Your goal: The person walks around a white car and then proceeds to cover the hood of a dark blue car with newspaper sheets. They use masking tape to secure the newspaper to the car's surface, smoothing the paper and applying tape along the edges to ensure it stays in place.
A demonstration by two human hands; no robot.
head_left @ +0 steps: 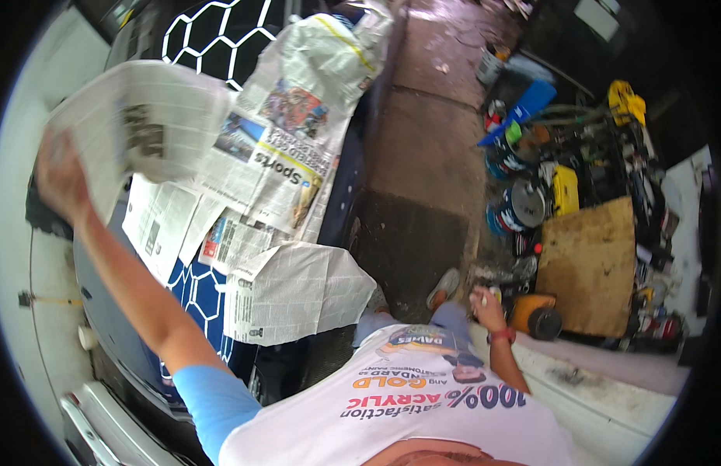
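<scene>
My left hand [63, 175], blurred by motion, is stretched far out to the left and pinches the edge of a lifted newspaper sheet [170, 116]. That sheet bows upward and is smeared on its left part. More newspaper pages [287, 147] lie overlapped on a dark blue surface with a white hexagon pattern [197, 291], which looks like a vehicle panel. A loose page [294, 291] hangs over its near edge. Low on the right, away from the paper, my right hand [487, 307] has curled fingers around something small that I cannot make out.
To the right stand paint cans [524, 206], a blue flat tool [524, 109], a yellow case [565, 190], a wooden board [586, 264] and an orange and black power tool [535, 314]. A concrete floor strip [426, 132] runs between. A white wall [22, 264] bounds the left.
</scene>
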